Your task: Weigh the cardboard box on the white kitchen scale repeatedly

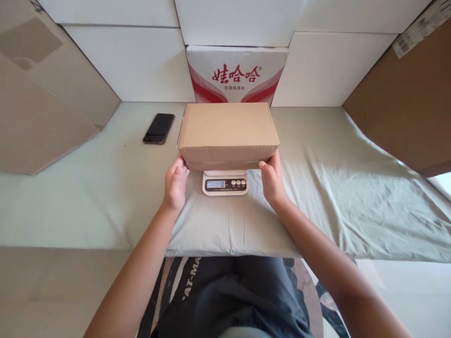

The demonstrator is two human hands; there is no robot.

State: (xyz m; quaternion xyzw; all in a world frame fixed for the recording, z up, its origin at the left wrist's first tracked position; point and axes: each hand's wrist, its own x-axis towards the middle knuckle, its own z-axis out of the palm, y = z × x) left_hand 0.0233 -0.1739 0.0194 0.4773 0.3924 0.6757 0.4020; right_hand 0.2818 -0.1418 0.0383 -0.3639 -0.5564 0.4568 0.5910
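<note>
A closed brown cardboard box sits over a small white digital scale, whose display reads zero. My left hand grips the box's lower left front corner, fingers curled under its edge. At the lower right front corner my right hand holds it the same way. I cannot tell whether the box rests on the scale's platform or hovers just above it. The scale stands on a pale green cloth covering the low table.
A black phone lies on the cloth to the left of the box. A white carton with red print stands behind it against white panels. Large brown cardboard sheets lean at the left and right.
</note>
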